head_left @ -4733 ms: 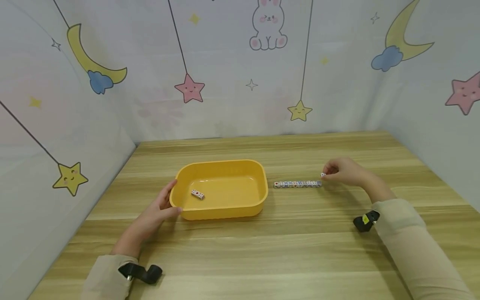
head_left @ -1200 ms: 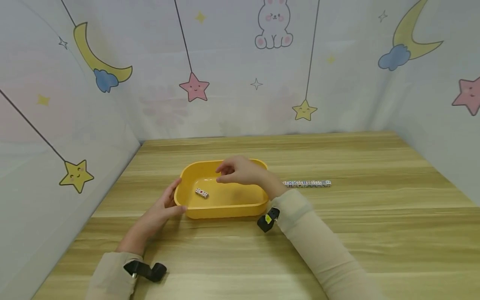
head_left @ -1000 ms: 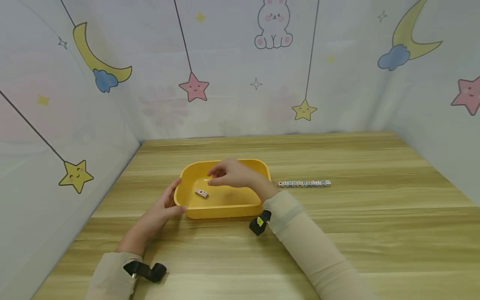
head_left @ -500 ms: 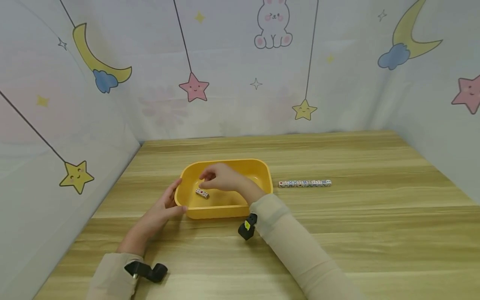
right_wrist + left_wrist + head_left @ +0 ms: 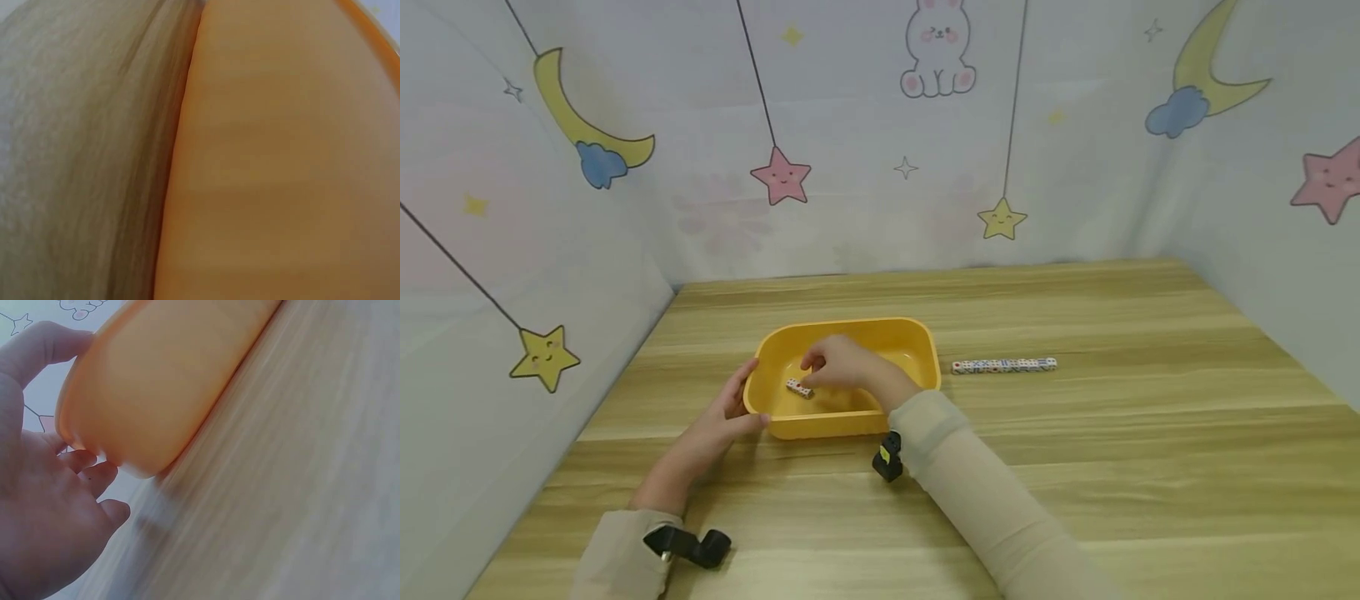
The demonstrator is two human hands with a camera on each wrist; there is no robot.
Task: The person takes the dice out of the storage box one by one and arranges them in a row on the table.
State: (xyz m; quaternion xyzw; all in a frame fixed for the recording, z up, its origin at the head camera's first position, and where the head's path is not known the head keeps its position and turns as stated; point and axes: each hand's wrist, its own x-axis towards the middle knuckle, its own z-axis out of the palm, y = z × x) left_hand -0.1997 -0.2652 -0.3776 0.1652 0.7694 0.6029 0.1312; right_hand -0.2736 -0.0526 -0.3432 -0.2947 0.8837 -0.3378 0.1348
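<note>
A yellow plastic tray sits on the table in the head view. My left hand grips its left end, thumb at the rim and fingers against the outer wall; the left wrist view shows the same hand close up. Inside the tray, toward its left, lies a short row of white dice. My right hand reaches over the near rim into the tray, bent fingers parted from the thumb and the thumb tip right over these dice. The right wrist view shows only the tray's outer wall, not the hand.
To the right of the tray, a long straight row of dice lies on the wooden table. A white curtain printed with stars, moons and a rabbit hangs around the table's back and sides.
My right hand placed a die at the right end of the long row, then moved left into the tray and down to the short row. The left hand keeps its grip on the tray.
</note>
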